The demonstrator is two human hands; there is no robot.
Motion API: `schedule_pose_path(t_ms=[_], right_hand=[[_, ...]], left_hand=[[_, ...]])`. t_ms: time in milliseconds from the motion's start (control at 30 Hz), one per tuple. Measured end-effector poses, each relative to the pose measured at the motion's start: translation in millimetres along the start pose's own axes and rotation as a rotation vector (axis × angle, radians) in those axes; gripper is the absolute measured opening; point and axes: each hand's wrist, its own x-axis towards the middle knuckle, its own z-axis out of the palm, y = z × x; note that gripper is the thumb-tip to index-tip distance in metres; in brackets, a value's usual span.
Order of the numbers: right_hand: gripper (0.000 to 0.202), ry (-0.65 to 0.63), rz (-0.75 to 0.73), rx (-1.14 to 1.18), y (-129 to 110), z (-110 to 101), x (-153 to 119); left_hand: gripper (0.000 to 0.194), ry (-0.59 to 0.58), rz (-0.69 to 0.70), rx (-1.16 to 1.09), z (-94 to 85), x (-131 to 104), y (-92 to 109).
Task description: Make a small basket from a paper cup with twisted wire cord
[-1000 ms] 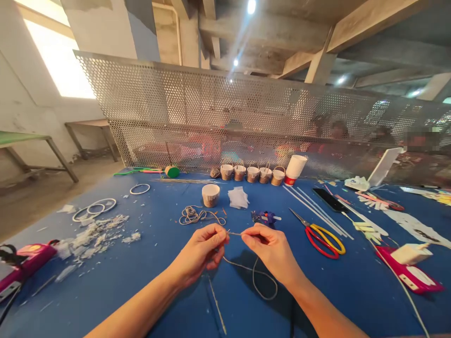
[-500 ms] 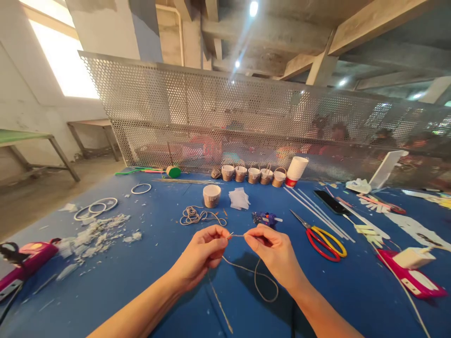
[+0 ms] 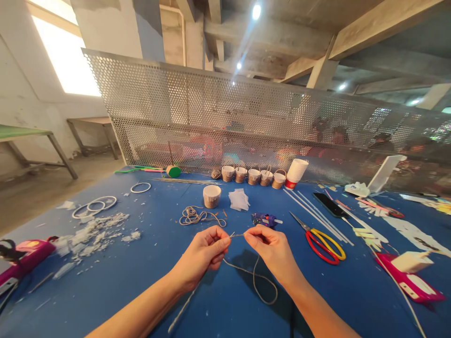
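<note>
Between my two hands a short stretch of thin twine (image 3: pixel 238 235) is drawn nearly straight. My left hand (image 3: pixel 207 249) pinches it between thumb and forefinger, with a small tip sticking up. My right hand (image 3: pixel 269 246) pinches the other side. Below, the twine hangs in a loose loop (image 3: pixel 265 301) near my right hand, and a frayed end trails under my left forearm. Just beyond my hands lie a tangled pile of cord (image 3: pixel 193 216) and a blue glue gun (image 3: pixel 265 219). A small twine-wrapped cup (image 3: pixel 212 197) stands upright behind the cord.
Scissors (image 3: pixel 322 244) with red and yellow handles lie right, near white sticks (image 3: pixel 313 213) and a phone (image 3: pixel 330 204). Small handled baskets (image 3: pixel 254 175) and stacked paper cups (image 3: pixel 296 173) line the back. White scraps (image 3: pixel 95 234), rings (image 3: pixel 141 188) and a power strip (image 3: pixel 26 263) lie left.
The trailing frayed end has swung left, from below my hands to under my left forearm. Both hands keep their pinch on the twine, in nearly the same place.
</note>
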Motion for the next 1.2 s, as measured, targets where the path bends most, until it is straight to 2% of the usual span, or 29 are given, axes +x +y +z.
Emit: schedule_pose_path(t_ms=[233,400,533,633,767,867,967,1033,1100,1200], right_hand=[[0.020,0.006,0.015,-0.001,3,0,5],[0.016,-0.061,-0.011,-0.031,5,-1,11],[0.014,-0.101,-0.116,-0.110,5,2,8],[0.014,-0.110,-0.171,-0.136,4,4,2],[0.013,-0.102,-0.187,-0.145,7,4,0],[0.013,-0.086,-0.152,-0.130,10,2,2],[0.013,-0.058,-0.103,-0.102,11,1,6],[0.013,-0.053,-0.076,-0.095,10,1,8],[0.014,-0.055,-0.060,-0.100,9,0,8],[0.014,-0.070,-0.086,-0.124,9,2,4]], left_hand=[[0.037,-0.037,0.015,0.172,-0.4,-1,0],[0.031,-0.116,0.004,0.562,-3.3,0,2],[0.026,-0.052,0.095,0.816,-3.5,3,1],[0.027,0.062,0.095,0.801,-2.7,5,-1],[0.029,0.146,-0.021,0.551,-1.3,6,-1],[0.032,0.141,-0.098,0.308,0.1,4,2],[0.033,0.066,-0.122,0.199,0.8,2,6],[0.031,-0.002,-0.139,0.233,0.4,0,8],[0.029,-0.058,-0.138,0.363,-0.5,-1,9],[0.026,-0.070,-0.025,0.652,-1.9,0,6]])
